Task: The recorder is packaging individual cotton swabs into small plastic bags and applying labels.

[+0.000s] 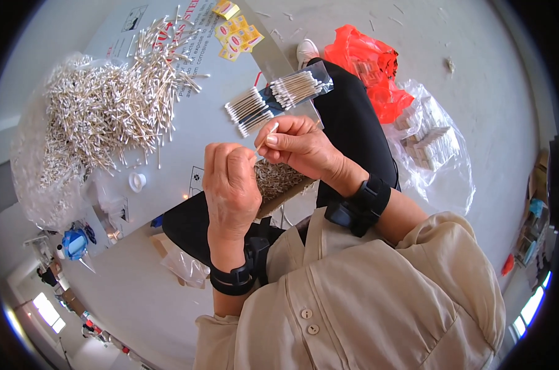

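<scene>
A cotton swab (pixel 266 137) is pinched between thumb and fingers of my right hand (pixel 304 147), its white tip pointing up. My left hand (pixel 232 182) is closed close beside it, fingers curled inward. The swab's lower end reaches the left fingertips, but what they grip is hidden. Just below both hands, a cardboard box (pixel 287 198) holds a mass of small brownish pieces (pixel 278 179). Beyond my hands lie a row of cotton swabs (pixel 248 111) and, to its right, another row of swabs (pixel 295 89) on a clear plastic bag (pixel 321 75).
A large heap of swabs (pixel 100 111) spills from a clear bag (pixel 29 166) across the grey table (pixel 211 80). Yellow cards (pixel 239 37) lie at the far edge. A white cap-like piece (pixel 137 180) sits nearer. On the floor at right are a red bag (pixel 363 55) and a clear bag of white packs (pixel 437 145).
</scene>
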A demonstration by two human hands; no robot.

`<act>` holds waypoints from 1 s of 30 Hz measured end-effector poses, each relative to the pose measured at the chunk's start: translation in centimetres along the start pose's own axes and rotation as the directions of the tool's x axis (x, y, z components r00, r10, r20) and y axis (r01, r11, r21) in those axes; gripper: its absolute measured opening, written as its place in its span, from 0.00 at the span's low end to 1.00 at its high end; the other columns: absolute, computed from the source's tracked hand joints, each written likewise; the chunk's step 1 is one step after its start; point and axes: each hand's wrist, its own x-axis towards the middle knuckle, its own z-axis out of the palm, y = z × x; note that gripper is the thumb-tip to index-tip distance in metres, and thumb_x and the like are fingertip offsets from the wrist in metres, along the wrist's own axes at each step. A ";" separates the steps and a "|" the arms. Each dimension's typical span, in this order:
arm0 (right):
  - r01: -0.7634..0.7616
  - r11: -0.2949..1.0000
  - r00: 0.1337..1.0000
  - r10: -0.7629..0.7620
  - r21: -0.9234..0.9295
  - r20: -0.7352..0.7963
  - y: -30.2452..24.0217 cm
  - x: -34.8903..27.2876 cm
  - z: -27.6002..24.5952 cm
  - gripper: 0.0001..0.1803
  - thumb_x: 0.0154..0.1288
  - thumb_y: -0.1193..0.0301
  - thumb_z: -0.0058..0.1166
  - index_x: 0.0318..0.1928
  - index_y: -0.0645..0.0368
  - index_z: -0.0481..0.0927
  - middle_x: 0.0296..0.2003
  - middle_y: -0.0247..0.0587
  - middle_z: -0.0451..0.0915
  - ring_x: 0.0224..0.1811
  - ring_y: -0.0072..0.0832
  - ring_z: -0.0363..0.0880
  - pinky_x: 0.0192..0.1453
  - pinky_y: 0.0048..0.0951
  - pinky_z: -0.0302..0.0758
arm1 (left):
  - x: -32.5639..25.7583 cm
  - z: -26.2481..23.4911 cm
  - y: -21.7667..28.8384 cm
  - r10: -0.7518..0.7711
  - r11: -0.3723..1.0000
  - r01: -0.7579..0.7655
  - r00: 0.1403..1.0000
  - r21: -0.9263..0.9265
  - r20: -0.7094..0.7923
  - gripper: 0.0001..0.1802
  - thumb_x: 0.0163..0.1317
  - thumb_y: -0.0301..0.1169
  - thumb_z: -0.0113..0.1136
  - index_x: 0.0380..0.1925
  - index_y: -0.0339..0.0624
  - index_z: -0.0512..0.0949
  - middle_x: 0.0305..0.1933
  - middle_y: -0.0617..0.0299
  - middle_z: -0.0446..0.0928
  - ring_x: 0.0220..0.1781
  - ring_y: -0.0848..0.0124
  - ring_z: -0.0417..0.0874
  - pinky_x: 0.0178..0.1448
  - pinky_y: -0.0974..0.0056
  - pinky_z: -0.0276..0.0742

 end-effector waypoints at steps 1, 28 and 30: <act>-0.009 0.999 0.999 0.008 -0.035 -0.037 0.0 0.0 0.1 0.07 0.68 0.74 0.57 0.38 0.67 0.81 0.34 0.37 0.78 0.31 0.18 0.71 0.36 0.20 0.70 | 0.0 0.0 -0.1 -0.002 1.000 0.002 1.000 0.016 -0.010 0.11 0.52 0.13 0.59 0.33 0.36 0.70 0.35 0.55 0.71 0.37 0.57 0.74 0.38 0.56 0.74; 0.010 0.957 0.994 -0.040 -0.289 -0.098 0.3 -0.1 0.5 0.04 0.65 0.77 0.59 0.36 0.66 0.82 0.29 0.34 0.79 0.27 0.16 0.71 0.31 0.18 0.69 | -0.2 0.5 0.6 0.001 0.993 -0.003 1.000 0.116 0.014 0.10 0.55 0.16 0.61 0.36 0.35 0.73 0.35 0.57 0.71 0.37 0.59 0.74 0.37 0.59 0.75; 0.006 0.958 0.994 -0.038 -0.287 -0.106 0.2 -0.1 0.6 0.03 0.64 0.78 0.59 0.36 0.66 0.82 0.29 0.34 0.79 0.27 0.15 0.71 0.31 0.18 0.68 | -0.2 0.6 0.6 0.001 0.993 -0.002 1.000 0.115 0.012 0.10 0.55 0.16 0.61 0.36 0.35 0.73 0.35 0.57 0.71 0.37 0.59 0.74 0.37 0.58 0.75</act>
